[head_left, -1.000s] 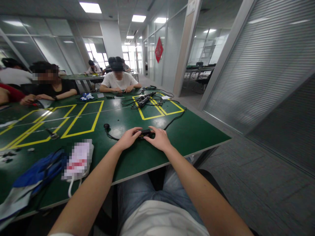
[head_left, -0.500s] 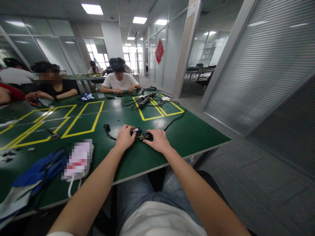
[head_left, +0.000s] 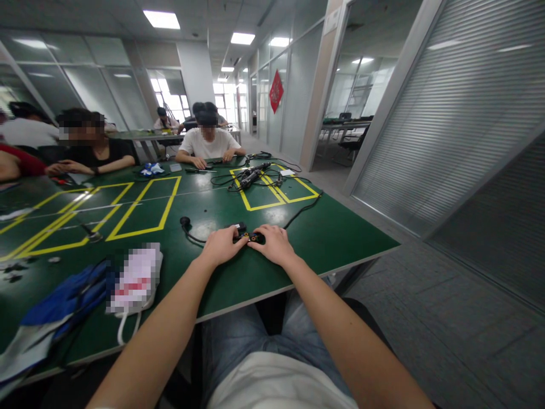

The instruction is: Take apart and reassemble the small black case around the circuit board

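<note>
My left hand (head_left: 222,246) and my right hand (head_left: 275,244) meet over a small black open-topped housing (head_left: 254,237) with orange ring-like details, near the front of the green table. Both are closed on it from opposite sides, their thumbs toward the middle, so much of it is covered. Just behind my left fingers lies a black block with a white label (head_left: 240,226). A black cable with a round plug (head_left: 184,221) lies to the left of my left hand. Another black cable (head_left: 303,205) runs from behind my right hand toward the back right.
Blue-and-grey gloves (head_left: 63,301) and a white pouch-like object (head_left: 135,278), partly blurred, lie at front left. Several black tools with tangled cables (head_left: 254,176) rest within yellow tape outlines. A co-worker in a white shirt (head_left: 208,142) sits across; another person (head_left: 100,150) is at left.
My left hand has moved right and slightly down, away from the labelled block and onto the housing, its thumb now near my right thumb. My right hand has barely moved.
</note>
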Tool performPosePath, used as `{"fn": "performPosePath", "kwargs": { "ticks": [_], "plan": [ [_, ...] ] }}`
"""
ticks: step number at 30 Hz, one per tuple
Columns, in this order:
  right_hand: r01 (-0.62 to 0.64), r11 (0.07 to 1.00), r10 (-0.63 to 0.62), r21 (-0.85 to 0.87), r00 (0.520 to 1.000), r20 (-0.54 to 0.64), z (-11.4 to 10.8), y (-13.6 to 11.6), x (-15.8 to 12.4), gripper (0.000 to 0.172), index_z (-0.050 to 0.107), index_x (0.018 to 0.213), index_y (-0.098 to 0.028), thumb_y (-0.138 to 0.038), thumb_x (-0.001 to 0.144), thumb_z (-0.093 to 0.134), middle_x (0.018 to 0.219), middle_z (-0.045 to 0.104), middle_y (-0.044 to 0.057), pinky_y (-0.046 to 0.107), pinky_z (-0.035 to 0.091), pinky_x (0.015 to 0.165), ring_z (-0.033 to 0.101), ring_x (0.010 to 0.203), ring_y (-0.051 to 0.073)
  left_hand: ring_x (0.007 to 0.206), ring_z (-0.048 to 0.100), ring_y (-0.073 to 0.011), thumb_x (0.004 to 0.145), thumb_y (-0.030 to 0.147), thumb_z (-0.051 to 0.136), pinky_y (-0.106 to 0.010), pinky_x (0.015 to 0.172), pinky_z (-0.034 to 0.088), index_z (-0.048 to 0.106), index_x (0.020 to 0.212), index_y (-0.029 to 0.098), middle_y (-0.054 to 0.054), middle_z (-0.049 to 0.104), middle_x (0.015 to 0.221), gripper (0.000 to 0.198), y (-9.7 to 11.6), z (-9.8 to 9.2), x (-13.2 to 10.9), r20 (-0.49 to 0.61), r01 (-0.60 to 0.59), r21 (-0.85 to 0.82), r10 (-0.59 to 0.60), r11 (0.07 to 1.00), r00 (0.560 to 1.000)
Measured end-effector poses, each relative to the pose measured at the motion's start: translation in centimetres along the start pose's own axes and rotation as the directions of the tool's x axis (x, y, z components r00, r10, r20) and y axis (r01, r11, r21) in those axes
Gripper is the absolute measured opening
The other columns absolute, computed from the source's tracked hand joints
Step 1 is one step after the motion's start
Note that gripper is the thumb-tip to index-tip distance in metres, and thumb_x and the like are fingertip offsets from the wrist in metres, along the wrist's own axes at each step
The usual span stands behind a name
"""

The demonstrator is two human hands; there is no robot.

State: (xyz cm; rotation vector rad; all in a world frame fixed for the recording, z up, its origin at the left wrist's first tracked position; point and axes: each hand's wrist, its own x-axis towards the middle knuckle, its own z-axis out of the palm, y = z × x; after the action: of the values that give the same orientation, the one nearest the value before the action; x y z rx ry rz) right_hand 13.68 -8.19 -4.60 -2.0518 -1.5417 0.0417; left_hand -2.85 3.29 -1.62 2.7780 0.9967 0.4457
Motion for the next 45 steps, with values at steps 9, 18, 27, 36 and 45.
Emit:
{"fn": "performPosePath", "kwargs": {
  "ticks": [9, 18, 27, 36, 45],
  "plan": [
    [0.008, 1.000, -0.008, 0.014, 1.000, 0.010, -0.16, 0.07, 0.03, 0.040, 0.075, 0.122, -0.029, -0.056, 0.093, 0.079, 0.130, 0.071, 0.006, 0.045, 0.041, 0.106, 0.060, 0.121, 0.029, 0.098, 0.074, -0.0260, 0.103, 0.044, 0.056, -0.033, 0.082, 0.052, 0.080, 0.117, 0.029, -0.006, 0.079, 0.106, 0.031, 0.27, -0.79, -0.11, -0.057, -0.112, -0.116, 0.106, 0.987, 0.993],
    [0.006, 1.000, -0.006, 0.022, 1.000, 0.026, -0.28, -0.02, 0.10, 0.042, 0.077, 0.123, -0.032, -0.058, 0.091, 0.081, 0.132, 0.071, 0.006, 0.045, 0.041, 0.106, 0.059, 0.123, 0.030, 0.093, 0.073, -0.0247, 0.103, 0.041, 0.058, -0.032, 0.075, 0.048, 0.084, 0.115, 0.028, -0.007, 0.079, 0.099, 0.033, 0.89, -0.86, -0.23, -0.104, -0.056, -0.051, 0.051, 0.997, 0.993],
    [0.011, 1.000, -0.011, 0.010, 1.000, 0.012, -0.01, -0.05, 0.16, 0.043, 0.077, 0.123, -0.033, -0.061, 0.091, 0.080, 0.131, 0.070, 0.007, 0.045, 0.042, 0.104, 0.059, 0.121, 0.030, 0.088, 0.072, -0.0227, 0.103, 0.039, 0.058, -0.030, 0.072, 0.046, 0.086, 0.113, 0.028, -0.006, 0.076, 0.091, 0.032, 0.65, -0.71, -0.20, -0.168, -0.111, -0.033, 0.104, 0.993, 0.980],
    [0.018, 0.999, -0.018, 0.043, 1.000, 0.002, 0.28, 0.13, 0.28, 0.044, 0.078, 0.122, -0.033, -0.063, 0.090, 0.080, 0.130, 0.070, 0.007, 0.046, 0.042, 0.104, 0.058, 0.121, 0.030, 0.079, 0.069, -0.0200, 0.102, 0.039, 0.060, -0.029, 0.068, 0.043, 0.087, 0.105, 0.027, -0.005, 0.073, 0.082, 0.030, 0.43, -0.66, -0.29, -0.228, -0.171, -0.033, 0.160, 0.985, 0.960],
    [0.021, 0.999, -0.022, 0.046, 1.000, 0.015, 0.20, -0.02, 0.44, 0.045, 0.079, 0.119, -0.034, -0.064, 0.086, 0.084, 0.130, 0.070, 0.006, 0.046, 0.043, 0.104, 0.059, 0.121, 0.030, 0.076, 0.068, -0.0187, 0.097, 0.034, 0.064, -0.029, 0.068, 0.043, 0.086, 0.094, 0.023, -0.005, 0.075, 0.080, 0.025, 0.35, -0.37, -0.13, -0.274, -0.153, -0.075, 0.127, 0.985, 0.953]
  ]
}}
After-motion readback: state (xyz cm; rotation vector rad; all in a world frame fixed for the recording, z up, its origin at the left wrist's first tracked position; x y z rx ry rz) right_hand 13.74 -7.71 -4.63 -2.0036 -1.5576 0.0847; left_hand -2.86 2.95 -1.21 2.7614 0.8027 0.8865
